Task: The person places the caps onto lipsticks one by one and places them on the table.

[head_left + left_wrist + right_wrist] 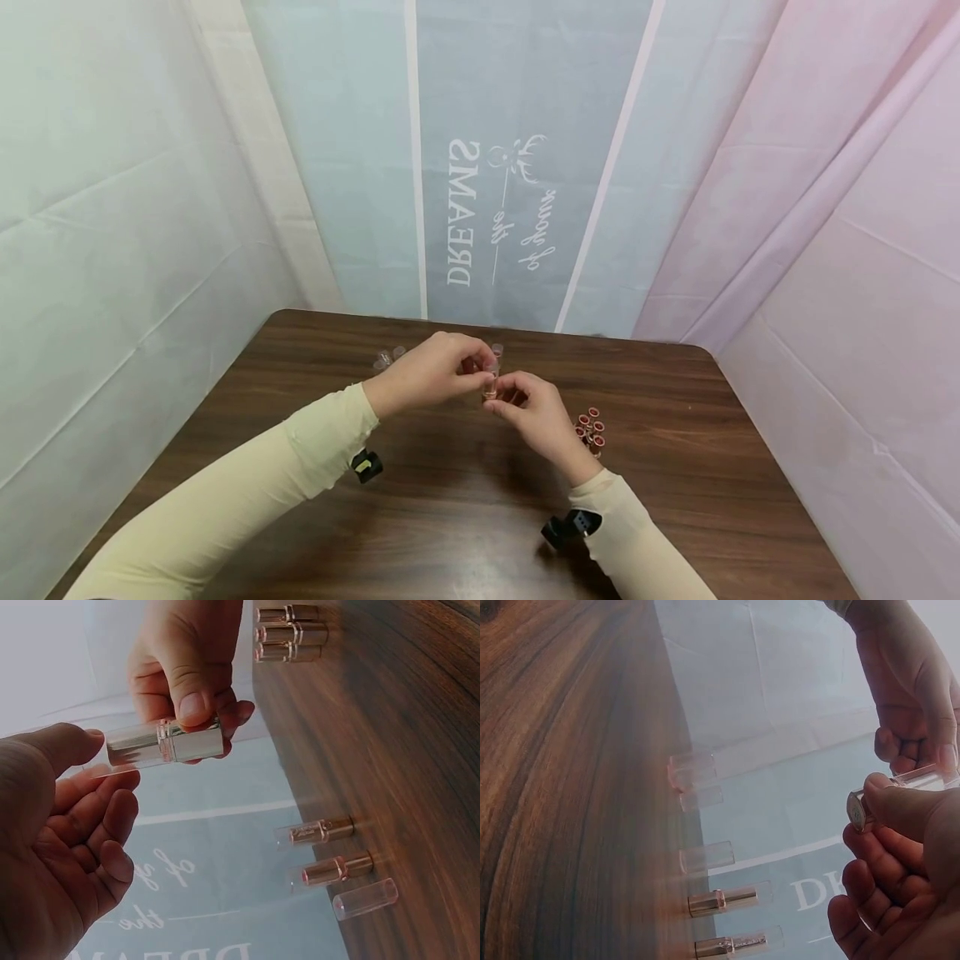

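Above the table, my two hands meet at one gold lipstick tube (150, 746) with a clear cap (101, 754) over its upper part. The thumb and fingers of my left hand (438, 368) pinch the cap end. My right hand (536, 414) grips the gold base between thumb and fingers; the round bottom of the base shows in the right wrist view. Beyond the hands stand two gold lipsticks (321, 831) with clear caps on them. Near my right wrist several uncapped gold lipsticks (590, 429) with reddish tops stand grouped.
Several loose clear caps (707, 856) stand toward the back left of the brown wooden table (442, 517). A printed curtain (517, 83) hangs behind the table's far edge, and pale cloth (112, 167) hangs at both sides.
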A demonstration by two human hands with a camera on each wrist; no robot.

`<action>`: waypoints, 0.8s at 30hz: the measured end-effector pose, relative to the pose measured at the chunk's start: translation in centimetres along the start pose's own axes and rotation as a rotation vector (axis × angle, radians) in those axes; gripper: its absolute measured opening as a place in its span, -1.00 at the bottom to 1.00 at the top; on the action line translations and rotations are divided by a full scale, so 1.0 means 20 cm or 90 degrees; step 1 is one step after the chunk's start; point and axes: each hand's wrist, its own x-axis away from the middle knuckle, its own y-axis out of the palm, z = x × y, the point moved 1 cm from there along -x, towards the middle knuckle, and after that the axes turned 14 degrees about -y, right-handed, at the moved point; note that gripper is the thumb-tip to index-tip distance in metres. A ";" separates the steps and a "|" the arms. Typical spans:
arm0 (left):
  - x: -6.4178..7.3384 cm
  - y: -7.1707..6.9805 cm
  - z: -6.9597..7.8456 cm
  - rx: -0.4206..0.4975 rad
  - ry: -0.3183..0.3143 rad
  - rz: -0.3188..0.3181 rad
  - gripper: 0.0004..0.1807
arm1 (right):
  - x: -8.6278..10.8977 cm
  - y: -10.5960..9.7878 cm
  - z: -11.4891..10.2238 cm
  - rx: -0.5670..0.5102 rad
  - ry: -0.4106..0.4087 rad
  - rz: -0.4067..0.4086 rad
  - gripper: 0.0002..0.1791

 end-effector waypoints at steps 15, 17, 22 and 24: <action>0.01 0.01 -0.02 -0.021 0.022 0.004 -0.96 | 0.01 -0.01 -0.01 0.046 -0.028 -0.010 -0.83; 0.01 0.01 -0.02 -0.035 0.031 0.010 -0.95 | 0.00 -0.01 -0.02 0.079 -0.045 -0.017 -0.82; 0.02 0.01 -0.04 -0.035 0.039 0.012 -0.91 | -0.03 0.01 -0.04 0.161 -0.092 -0.045 -0.74; 0.02 0.01 -0.05 -0.024 0.029 0.001 -0.90 | -0.04 0.01 -0.05 0.189 -0.105 -0.061 -0.73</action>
